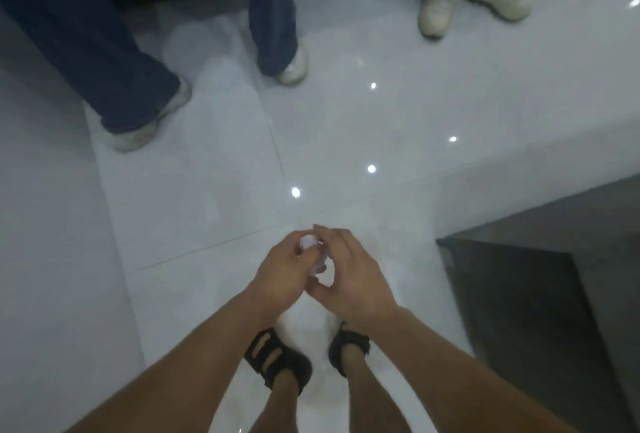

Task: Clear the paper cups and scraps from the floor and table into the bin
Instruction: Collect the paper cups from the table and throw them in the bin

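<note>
In the head view, a glossy white tiled floor is seen from above, dotted with small reflections of ceiling lights. Both bare forearms are stretched forward from the bottom edge, and the two hands are brought together just below the centre of the frame.

The left hand is curled, its fingers closed round a small piece of crumpled white paper. The right hand is set against it at the 3 o'clock side, its fingers bent and its fingertips pressed on the same paper, so that the scrap is pinched between the two hands and held off the floor. Only a small white part of the paper is visible between the fingers; its exact shape cannot be told.

Directly beneath the hands, at 6 o'clock, the wearer's feet are seen in dark strapped sandals.

At 4 o'clock from the hands, a dark grey block-like surface is cut off by the right edge; what it is cannot be told.

At 11 o'clock, a standing person's wide blue trouser legs are seen over pale shoes. At 1 o'clock, a second person's pale boots are placed under light trousers.
</note>
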The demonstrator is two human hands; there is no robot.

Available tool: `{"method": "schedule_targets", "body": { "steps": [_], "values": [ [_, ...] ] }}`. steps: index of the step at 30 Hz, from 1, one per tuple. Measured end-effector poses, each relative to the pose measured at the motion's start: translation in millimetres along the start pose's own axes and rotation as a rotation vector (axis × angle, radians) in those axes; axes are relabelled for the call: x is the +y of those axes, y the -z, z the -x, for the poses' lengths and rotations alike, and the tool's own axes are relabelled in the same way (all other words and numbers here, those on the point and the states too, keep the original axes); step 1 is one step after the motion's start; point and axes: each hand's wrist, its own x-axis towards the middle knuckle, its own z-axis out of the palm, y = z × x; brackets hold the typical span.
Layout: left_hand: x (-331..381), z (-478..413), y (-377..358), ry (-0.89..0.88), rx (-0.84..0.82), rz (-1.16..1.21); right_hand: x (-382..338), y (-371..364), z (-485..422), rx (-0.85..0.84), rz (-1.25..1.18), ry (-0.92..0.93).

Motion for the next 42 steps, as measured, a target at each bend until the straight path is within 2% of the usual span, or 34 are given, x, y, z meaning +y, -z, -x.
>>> {"method": "schedule_targets", "body": {
  "steps": [4,7,10,17,22,26,29,34,38,42],
  "values": [
    [54.4,39.8,-49.9,-0.048,-0.024,-0.033,-16.7,72.9,41.7,0.120,0.032,-0.049],
    [77.1,63.1,-90.8,-0.089,-0.070,-0.201,-11.8,121.0,87.7,0.175,0.134,-0.134],
    [94.3,84.0,-129.4,-0.156,-0.193,-0.399,5.4,161.2,145.7,0.186,0.221,-0.323],
    [131.4,118.9,-229.7,-0.298,-0.424,-0.808,51.6,226.1,286.4,0.309,0.206,-0.772],
    [133.9,140.8,-317.5,-0.416,-0.518,-1.032,112.0,245.3,386.1,0.434,0.273,-1.053],
    [115.0,149.3,-387.7,-0.478,-0.580,-1.180,172.7,252.8,454.0,0.469,0.259,-1.222],
    [97.6,152.2,-430.5,-0.477,-0.624,-1.270,216.8,254.1,487.5,0.459,0.199,-1.263],
    [80.1,153.8,-474.3,-0.480,-0.644,-1.351,259.7,252.3,503.0,0.437,-0.010,-1.162],
    [77.7,164.3,-493.2,-0.511,-0.651,-1.427,252.1,248.0,502.2,0.484,-0.065,-1.115],
    [83.5,198.4,-505.9,-0.595,-0.721,-1.512,206.1,243.6,529.3,0.596,-0.082,-1.101]
  ]
}}
